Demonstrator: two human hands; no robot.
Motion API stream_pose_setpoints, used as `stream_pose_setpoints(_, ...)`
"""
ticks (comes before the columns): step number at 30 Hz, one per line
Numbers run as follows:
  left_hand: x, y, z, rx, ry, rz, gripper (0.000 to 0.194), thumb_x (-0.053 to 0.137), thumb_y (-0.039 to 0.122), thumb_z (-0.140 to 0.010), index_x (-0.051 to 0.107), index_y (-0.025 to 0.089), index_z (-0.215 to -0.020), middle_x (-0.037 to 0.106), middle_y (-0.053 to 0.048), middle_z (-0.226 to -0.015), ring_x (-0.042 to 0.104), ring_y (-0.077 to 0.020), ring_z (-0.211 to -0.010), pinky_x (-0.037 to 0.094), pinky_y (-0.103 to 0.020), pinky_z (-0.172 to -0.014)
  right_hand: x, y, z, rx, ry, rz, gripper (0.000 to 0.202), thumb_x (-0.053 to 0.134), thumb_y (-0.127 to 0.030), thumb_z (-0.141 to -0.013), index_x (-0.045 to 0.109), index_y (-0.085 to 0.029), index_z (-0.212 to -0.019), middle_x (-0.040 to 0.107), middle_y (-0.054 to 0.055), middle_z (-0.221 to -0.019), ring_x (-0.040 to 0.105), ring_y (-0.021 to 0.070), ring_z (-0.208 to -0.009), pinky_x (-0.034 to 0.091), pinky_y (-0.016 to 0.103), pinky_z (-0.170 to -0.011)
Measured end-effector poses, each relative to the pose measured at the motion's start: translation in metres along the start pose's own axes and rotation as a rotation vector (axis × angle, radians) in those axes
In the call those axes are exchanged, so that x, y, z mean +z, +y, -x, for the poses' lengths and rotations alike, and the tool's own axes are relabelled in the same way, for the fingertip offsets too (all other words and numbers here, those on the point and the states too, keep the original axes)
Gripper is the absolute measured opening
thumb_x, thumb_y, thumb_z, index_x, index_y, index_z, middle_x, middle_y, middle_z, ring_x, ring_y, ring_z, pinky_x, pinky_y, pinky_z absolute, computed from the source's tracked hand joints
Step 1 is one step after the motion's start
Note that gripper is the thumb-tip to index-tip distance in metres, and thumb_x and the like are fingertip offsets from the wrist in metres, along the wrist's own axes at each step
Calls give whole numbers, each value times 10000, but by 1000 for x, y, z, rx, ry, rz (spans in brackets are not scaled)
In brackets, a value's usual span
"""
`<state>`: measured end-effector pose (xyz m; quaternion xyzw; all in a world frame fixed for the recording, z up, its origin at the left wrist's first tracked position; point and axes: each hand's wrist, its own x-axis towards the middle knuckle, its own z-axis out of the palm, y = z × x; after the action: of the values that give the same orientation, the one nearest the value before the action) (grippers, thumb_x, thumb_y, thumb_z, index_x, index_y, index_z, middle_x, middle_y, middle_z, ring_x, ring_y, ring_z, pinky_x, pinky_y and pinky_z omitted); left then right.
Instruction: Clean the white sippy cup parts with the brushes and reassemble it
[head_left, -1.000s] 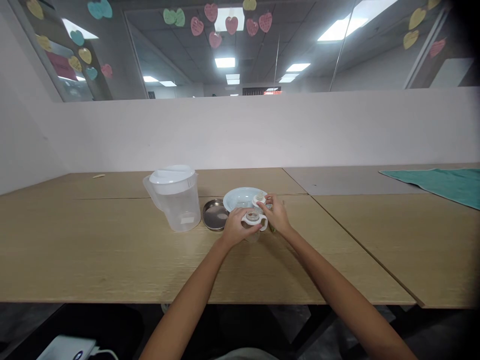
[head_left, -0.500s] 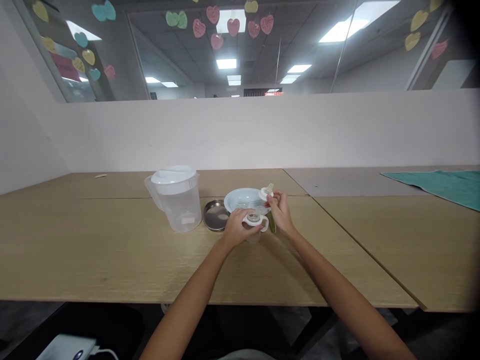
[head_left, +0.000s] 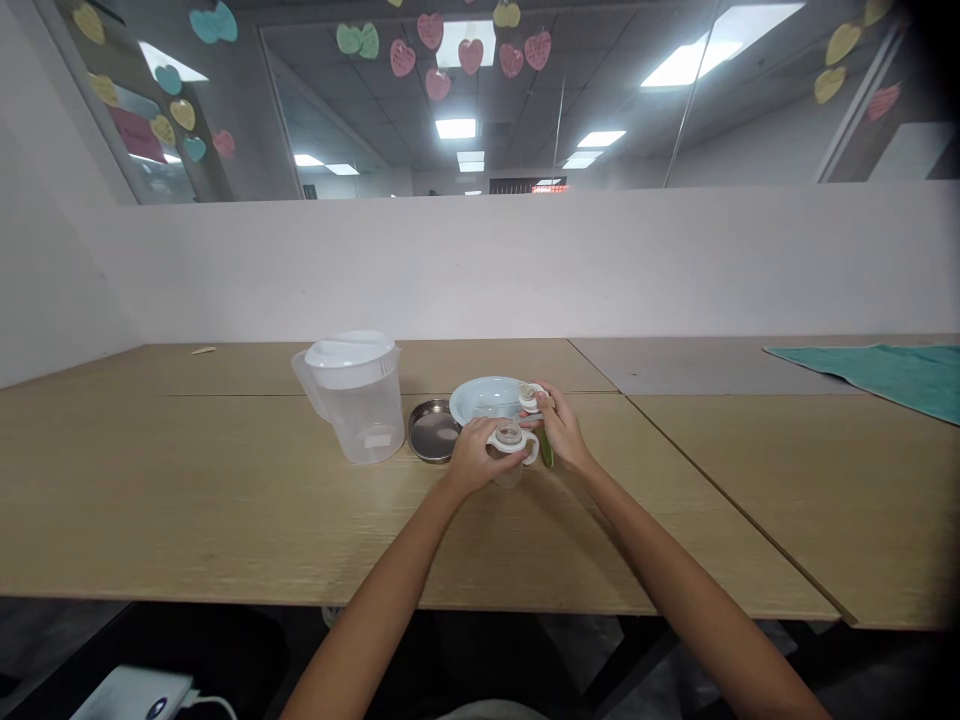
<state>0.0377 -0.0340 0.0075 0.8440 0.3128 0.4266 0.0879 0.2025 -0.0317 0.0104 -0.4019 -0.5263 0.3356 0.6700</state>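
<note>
OK, L hand (head_left: 472, 456) grips bottle (head_left: 509, 439) btwn thumb & fingers; R hand (head_left: 562, 430) pinches cap (head_left: 529, 398) nearby, bowl (head_left: 472, 396) just past both.

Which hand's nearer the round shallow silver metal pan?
Left. The left hand, gripping a clear white-handled bottle, is just right of the pan; the right hand, holding a round white cap, is farther right.

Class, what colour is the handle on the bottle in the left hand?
The handle is white, showing best in the head view.
</note>
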Motion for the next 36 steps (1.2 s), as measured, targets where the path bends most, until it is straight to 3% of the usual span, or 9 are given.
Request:
stream_pose_setpoints(5,0,0,0,7,11,7,400,677,440,-704,607,231,-1037,665,-34,-991,581,-216,-943,444,-356,-849,-7,7,-2,-148,-9,332,516,398,-588,-840,508,-198,-1159,573,76,-1088,590,135,-712,503,322,-744)
stream_pose_setpoints(9,0,-1,0,-11,6,2,419,675,452,-701,603,231,-1050,663,-40,-998,575,-223,-955,441,-364,-861,-9,15,-9,-257,-1,517,514,305,-585,-874,507,-193,-1138,561,90,-1114,559,186,-928,434,353,-874)
stream_pose_setpoints(13,1,-2,1,-6,10,-1,408,681,446,-696,609,232,-1036,665,-37,-992,580,-221,-932,446,-366,-850,-8,21,-21,-311,-29,586,530,253,-594,-881,513,-187,-1100,558,97,-1098,511,202,-1024,383,371,-932)
stream_pose_setpoints(18,1,-2,2,7,-2,-11,409,671,456,-708,597,228,-1039,658,-38,-1015,574,-222,-946,439,-364,-862,-4,21,-39,-298,-68,573,556,282,-650,-841,558,-186,-971,586,88,-959,525,206,-934,383,376,-903)
stream_pose_setpoints(24,1,-1,3,8,-5,-14,408,659,466,-717,593,228,-1042,658,-32,-1005,566,-216,-937,434,-361,-854,3,23,-57,-126,-135,406,515,403,-680,-768,564,-191,-789,580,23,-731,537,152,-675,451,327,-757)
stream_pose_setpoints(30,2,-2,3,0,-1,-2,438,652,489,-714,588,225,-1057,651,-41,-1025,564,-223,-958,429,-361,-868,11,35,-74,264,-83,110,367,540,-539,-772,554,-173,-749,603,16,-633,578,147,-541,492,286,-532)
stream_pose_setpoints(36,3,-4,3,21,13,4,450,663,493,-700,593,214,-1045,654,-41,-1025,569,-217,-945,430,-354,-852,11,33,-88,374,-60,14,338,492,-483,-841,515,-157,-751,589,19,-569,598,138,-507,518,256,-487)
